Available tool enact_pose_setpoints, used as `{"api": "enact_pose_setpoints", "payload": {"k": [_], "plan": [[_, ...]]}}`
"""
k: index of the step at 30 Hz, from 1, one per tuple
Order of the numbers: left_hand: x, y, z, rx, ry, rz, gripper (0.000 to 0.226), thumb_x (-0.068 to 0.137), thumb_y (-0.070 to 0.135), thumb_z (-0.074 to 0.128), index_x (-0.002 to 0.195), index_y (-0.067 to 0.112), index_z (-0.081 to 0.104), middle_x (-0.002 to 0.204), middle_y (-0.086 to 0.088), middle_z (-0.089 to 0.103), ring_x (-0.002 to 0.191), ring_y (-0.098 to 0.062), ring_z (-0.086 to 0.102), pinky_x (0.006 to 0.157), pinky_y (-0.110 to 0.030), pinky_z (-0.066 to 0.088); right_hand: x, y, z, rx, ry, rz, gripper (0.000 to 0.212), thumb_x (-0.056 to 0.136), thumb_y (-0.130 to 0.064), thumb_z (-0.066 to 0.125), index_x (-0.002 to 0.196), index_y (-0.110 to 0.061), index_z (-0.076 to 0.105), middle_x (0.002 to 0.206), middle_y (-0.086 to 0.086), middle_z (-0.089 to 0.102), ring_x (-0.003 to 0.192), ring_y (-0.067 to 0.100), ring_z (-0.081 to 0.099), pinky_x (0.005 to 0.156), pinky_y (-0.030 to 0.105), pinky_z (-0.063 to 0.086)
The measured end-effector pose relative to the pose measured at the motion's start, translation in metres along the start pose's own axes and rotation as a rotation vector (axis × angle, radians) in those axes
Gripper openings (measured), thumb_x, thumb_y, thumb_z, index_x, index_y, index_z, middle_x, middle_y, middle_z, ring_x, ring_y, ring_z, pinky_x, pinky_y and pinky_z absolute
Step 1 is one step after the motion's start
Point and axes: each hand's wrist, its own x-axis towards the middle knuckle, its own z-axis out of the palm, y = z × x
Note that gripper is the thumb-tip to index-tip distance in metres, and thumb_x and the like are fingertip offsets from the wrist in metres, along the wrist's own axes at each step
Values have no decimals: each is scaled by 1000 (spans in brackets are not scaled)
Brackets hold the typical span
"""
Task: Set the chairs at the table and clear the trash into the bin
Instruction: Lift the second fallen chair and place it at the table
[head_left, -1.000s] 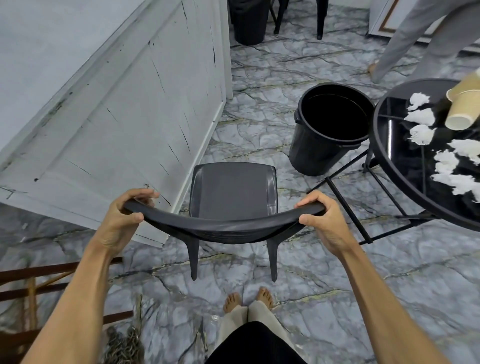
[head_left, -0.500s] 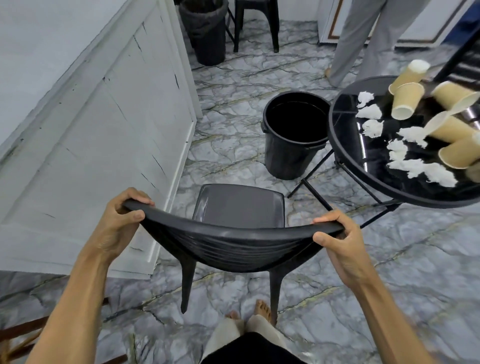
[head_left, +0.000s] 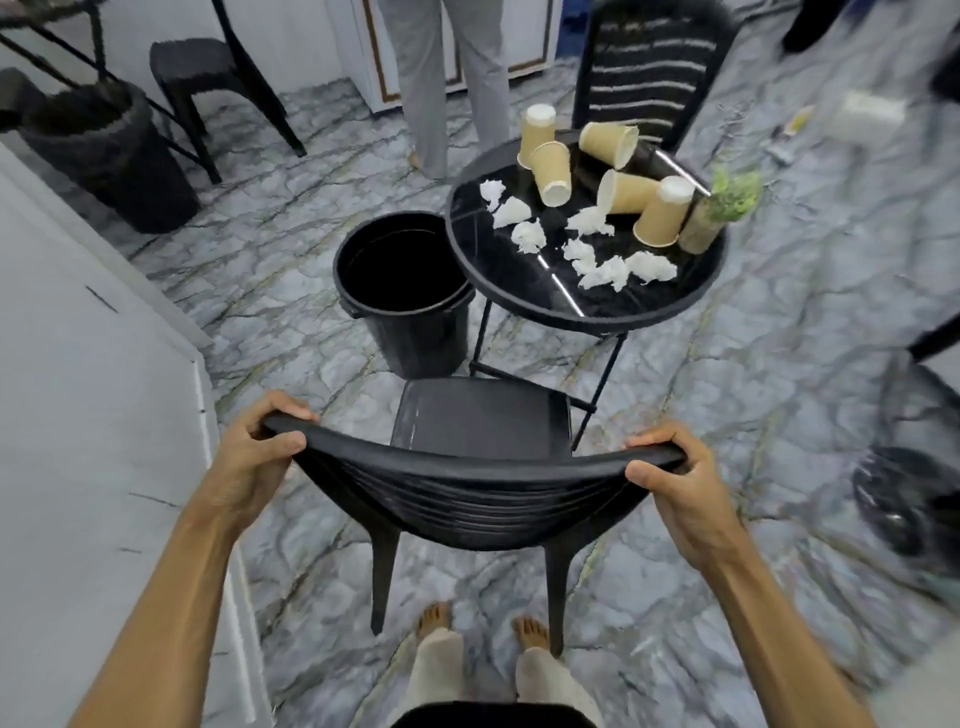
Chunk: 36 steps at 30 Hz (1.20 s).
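Underfoot, grey veined floor (head_left: 727, 395) fills the view; round black counter (head_left: 670, 299) stands ahead and to the right on thin folding legs; a slatted chair (head_left: 649, 73) already sits at its far side.

Nearest me, the black plastic chair (head_left: 467, 493), seen from behind; its seat points toward the counter's near edge but is apart from it; rear legs show just ahead of my bare feet (head_left: 530, 631); I cannot tell whether they touch the floor.

Just left of the counter, an open black bin (head_left: 421, 338), close to the seat's front; it looks empty inside.

On the curved top rail, my left hand (head_left: 249, 457) grips the left end and my right hand (head_left: 680, 493) the right end; fingers (head_left: 283, 408) hooked over the far side of the rail, thumbs on my side, wrapped firmly on the chair at both ends.

Handling, my judgement: moulded plastic, light, stiff enough to steer by the rail, though the back may flex a little; the two-ended hold suits it, since it should stop the chair swinging into the bin or the counter's legs.

On the counter, paper cups (head_left: 553, 174), some standing, some tipped on their sides; light, easily crushed; a small potted plant (head_left: 711, 218) at the right rim.

Across the near half, crumpled white tissues (head_left: 602, 270); soft, weightless, best pinched up; none binned yet.
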Motion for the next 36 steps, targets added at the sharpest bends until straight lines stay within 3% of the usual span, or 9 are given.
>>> {"api": "enact_pose_setpoints", "payload": {"k": [3,10,13,22,29,36], "plan": [[35,4,2,0,-124,-3,30,50,23,88,74,20,69,78,1,63,76,-13,61,68,-20,50,-6,0,4,-9,84,-33,50,38,-50,95,71,-23,70,68,-3,65,65,13,61,62,21,51],[96,8,3,8,-290,-12,32,49,29,91,73,22,71,77,4,66,74,-12,64,67,-21,52,-9,9,18,5,239,-92,49,41,-50,94,71,-21,69,70,-3,63,67,14,60,63,21,50],[112,6,1,-3,-319,-18,42,46,40,95,73,21,70,77,2,67,74,-12,65,67,-21,53,-6,15,23,3,272,-109,48,41,-50,94,71,-21,69,70,-2,62,67,14,59,64,20,49],[145,-11,-18,-16,-326,-50,43,46,38,96,74,18,69,81,0,64,77,-15,63,68,-22,53,17,31,33,-16,299,-86,46,42,-48,94,71,-23,69,72,1,62,70,17,59,66,22,49],[160,-11,-17,-51,-331,-64,41,48,36,95,75,20,69,82,2,65,78,-12,64,70,-21,53,37,27,33,9,302,-72,21,53,-23,82,69,-21,69,71,3,62,68,17,59,66,22,50],[169,-12,-14,-35,-331,-65,41,46,38,94,72,21,67,80,3,63,78,-11,63,69,-20,52,43,30,30,6,284,-103,22,64,-2,70,67,-24,69,67,-6,64,67,11,60,65,20,49]]}}
